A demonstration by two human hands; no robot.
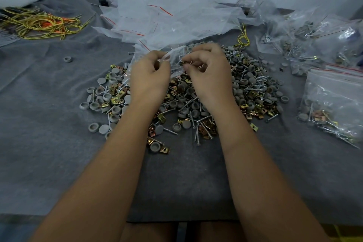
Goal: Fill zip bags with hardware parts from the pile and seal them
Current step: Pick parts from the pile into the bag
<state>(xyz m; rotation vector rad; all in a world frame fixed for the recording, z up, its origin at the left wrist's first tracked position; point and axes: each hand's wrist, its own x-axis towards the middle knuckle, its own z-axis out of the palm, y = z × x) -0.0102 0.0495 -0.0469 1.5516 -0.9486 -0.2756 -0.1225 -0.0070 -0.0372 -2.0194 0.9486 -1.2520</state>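
A pile of hardware parts, made of grey round caps, silver screws and brass-coloured clips, lies on the grey cloth in the middle. Over the pile's far side my left hand pinches the mouth of a clear zip bag. My right hand holds the bag's other side, and its fingertips pinch a small brass clip at the bag's opening. Both hands hover just above the pile. The lower part of the bag hangs down to the left of my left hand.
A heap of empty clear zip bags with red strips lies behind the pile. Filled bags rest at the right and far right. Yellow and orange cords lie at the far left. A lone grey cap sits apart.
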